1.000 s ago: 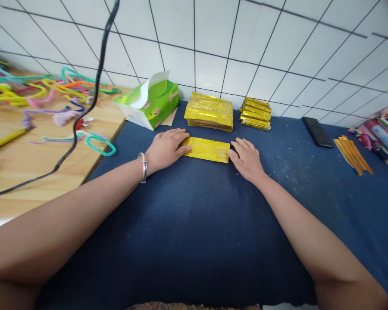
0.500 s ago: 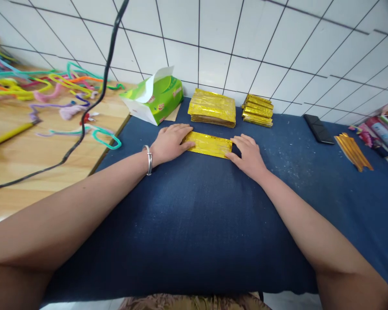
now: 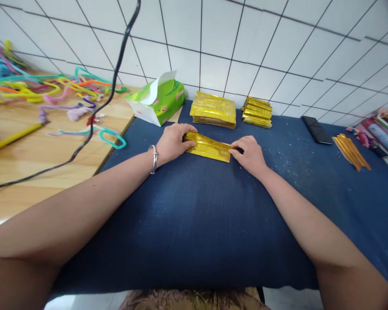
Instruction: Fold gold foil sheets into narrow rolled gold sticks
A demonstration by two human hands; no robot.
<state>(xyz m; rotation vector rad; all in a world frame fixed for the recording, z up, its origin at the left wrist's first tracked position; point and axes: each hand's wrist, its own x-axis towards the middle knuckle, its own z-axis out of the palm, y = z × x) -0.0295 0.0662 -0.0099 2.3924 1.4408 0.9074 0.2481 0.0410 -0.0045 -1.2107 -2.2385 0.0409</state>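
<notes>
A sheet of gold foil paper (image 3: pixel 210 147) lies on the dark blue cloth in front of me, its far edge bent up and over toward me. My left hand (image 3: pixel 177 141), with a silver bangle on the wrist, pinches the sheet's left end between thumb and fingers. At the right end, my right hand (image 3: pixel 248 154) grips the raised edge the same way. Just beyond the sheet stands a thick stack of gold foil paper (image 3: pixel 212 110). To that stack's right is a small pile of narrow folded gold strips (image 3: pixel 257 112).
A green tissue box (image 3: pixel 168 101) stands at the back left. Colourful pipe cleaners (image 3: pixel 51 92) cover the wooden table (image 3: pixel 16 172), with a black cable (image 3: pixel 119 64) hanging across. On the right lie a phone (image 3: pixel 317 129), orange-gold strips (image 3: pixel 351 151) and several books (image 3: pixel 383 137).
The gold sheet lay flat under both hands before. Now its far edge is lifted and folded toward me, and the fingers of both hands have closed on the ends.
</notes>
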